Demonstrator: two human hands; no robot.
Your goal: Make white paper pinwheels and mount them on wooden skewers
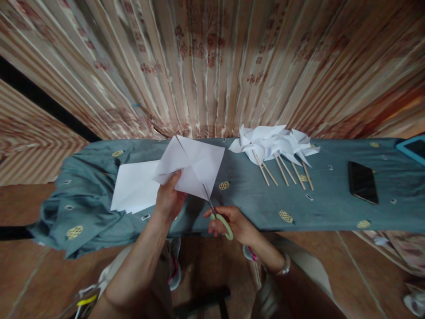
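Observation:
My left hand (pixel 171 197) grips a white square paper sheet (pixel 202 159) by its near-left edge, thumb on top, holding it over the cloth. One slit runs in from the sheet's far corner. In my right hand (pixel 229 221) is a pair of scissors (pixel 224 225) with pale green handles; the blades meet the paper at its near-right corner. Under and left of the held sheet lies a stack of white paper (pixel 134 186). To the right, several white paper pinwheels (pixel 265 141) on thin wooden sticks lie bunched together.
A grey-green cloth with pineapple prints (pixel 252 204) covers the narrow table. A black phone (pixel 363 182) lies at the right, with a blue-edged device (pixel 413 149) beyond it. Patterned curtains (pixel 212 66) hang right behind the table's far edge.

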